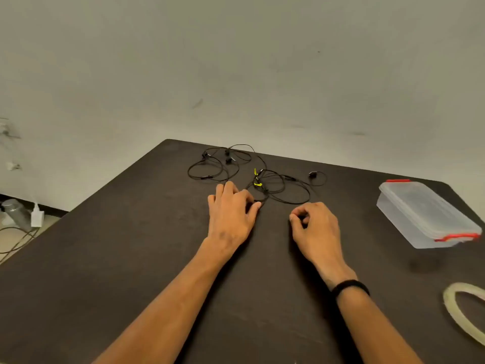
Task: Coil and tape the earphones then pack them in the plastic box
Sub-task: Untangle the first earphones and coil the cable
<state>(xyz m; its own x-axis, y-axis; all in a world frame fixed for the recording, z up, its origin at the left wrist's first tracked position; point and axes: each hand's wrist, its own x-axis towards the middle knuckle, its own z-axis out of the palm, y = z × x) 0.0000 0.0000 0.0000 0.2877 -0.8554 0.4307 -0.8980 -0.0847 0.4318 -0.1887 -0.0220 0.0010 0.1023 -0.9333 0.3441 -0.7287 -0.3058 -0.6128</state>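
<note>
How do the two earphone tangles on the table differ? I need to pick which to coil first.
The near earphones carry yellow bits; the far earphones look all black. The near earphones lie just beyond both hands, with the left hand at their cord; the far earphones sit toward the table's back edge. Both are loose and uncoiled.

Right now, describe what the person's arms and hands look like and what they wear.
Both forearms are bare, with no sleeves in view. The left hand wears nothing: no ring, glove or band shows. The right hand is also ungloved, and a plain black wristband circles the right wrist. No markings or cables show on either arm.
</note>
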